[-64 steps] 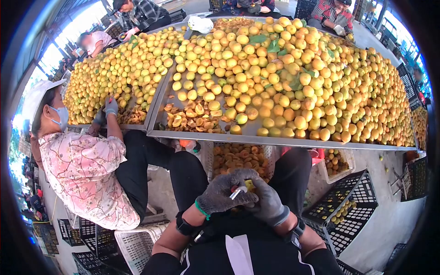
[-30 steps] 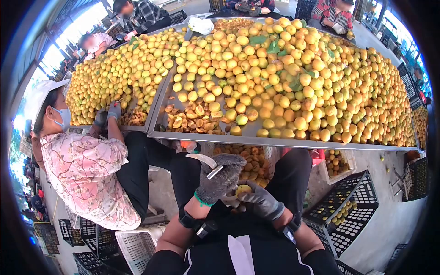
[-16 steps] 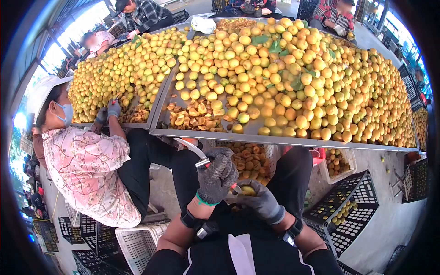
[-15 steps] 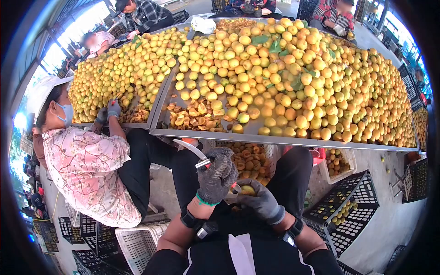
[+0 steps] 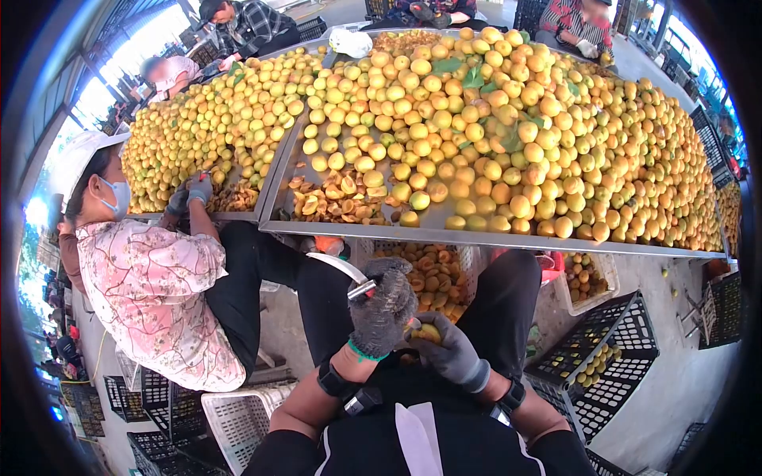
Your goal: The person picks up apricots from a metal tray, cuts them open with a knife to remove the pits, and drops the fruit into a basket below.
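My left hand, in a dark grey knit glove, is closed around a curved knife. Its pale blade points up and left from the fist, with a metal collar at its base. A small reddish end of the tool shows below the fist, right at the fruit. My right hand, in a smoother grey glove, grips a yellow apricot close beside the left fist. Both hands are over my lap, in front of the metal table. Whole apricots and a small pile of split apricot pieces lie on it.
A crate of apricot halves stands between my knees. To the right are another fruit crate and black crates; a white crate is at lower left. A person sits close on my left; others work across the table.
Both hands have shifted slightly, and the knife blade has moved a little right and down. The apricot stays in my right hand.
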Motion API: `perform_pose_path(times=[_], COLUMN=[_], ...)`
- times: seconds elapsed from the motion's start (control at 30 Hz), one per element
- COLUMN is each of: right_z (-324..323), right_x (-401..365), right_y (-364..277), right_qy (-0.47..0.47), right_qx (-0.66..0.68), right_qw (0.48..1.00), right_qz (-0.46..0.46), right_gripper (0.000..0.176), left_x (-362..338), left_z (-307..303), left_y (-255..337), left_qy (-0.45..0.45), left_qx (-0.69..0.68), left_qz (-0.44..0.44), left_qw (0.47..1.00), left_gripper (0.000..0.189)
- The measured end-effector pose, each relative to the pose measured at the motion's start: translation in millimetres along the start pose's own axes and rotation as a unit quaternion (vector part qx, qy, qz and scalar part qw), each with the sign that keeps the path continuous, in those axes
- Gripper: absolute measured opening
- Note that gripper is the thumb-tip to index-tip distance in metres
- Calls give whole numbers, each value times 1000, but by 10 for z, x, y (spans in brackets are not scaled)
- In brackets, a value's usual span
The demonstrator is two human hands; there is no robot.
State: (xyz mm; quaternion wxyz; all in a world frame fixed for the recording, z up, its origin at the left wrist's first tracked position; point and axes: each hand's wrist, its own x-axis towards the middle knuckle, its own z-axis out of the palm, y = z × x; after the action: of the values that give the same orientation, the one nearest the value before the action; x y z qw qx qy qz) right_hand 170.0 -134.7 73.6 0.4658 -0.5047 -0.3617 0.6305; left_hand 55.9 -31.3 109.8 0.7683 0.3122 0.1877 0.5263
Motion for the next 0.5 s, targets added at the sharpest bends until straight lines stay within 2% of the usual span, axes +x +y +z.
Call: perform_pose_path(times=[0.17,0.27,0.33,0.47,0.5], right_z=[50,64,50,43,25], right_x=[-76,-102,-121,-103,-74], right_y=[38,85,57,72,145], right_qy=[9,1,-17,-16,-19], right_qx=[29,79,87,40,-36], right_qw=[999,996,996,999,998], right_qz=[21,-32,28,33,-55], right_gripper=[30,32,33,34,35], left_x=[-50,-97,-135,-118,-112], left_z=[3,-5,-26,-82,-93], left_y=[13,-8,-36,-57,-55], left_qy=[2,6,10,39,51], left_qx=[9,4,21,22,21], left_qz=[-32,-64,-73,-80,-82], left_qw=[999,998,997,996,995], left_gripper=[18,19,18,16,15])
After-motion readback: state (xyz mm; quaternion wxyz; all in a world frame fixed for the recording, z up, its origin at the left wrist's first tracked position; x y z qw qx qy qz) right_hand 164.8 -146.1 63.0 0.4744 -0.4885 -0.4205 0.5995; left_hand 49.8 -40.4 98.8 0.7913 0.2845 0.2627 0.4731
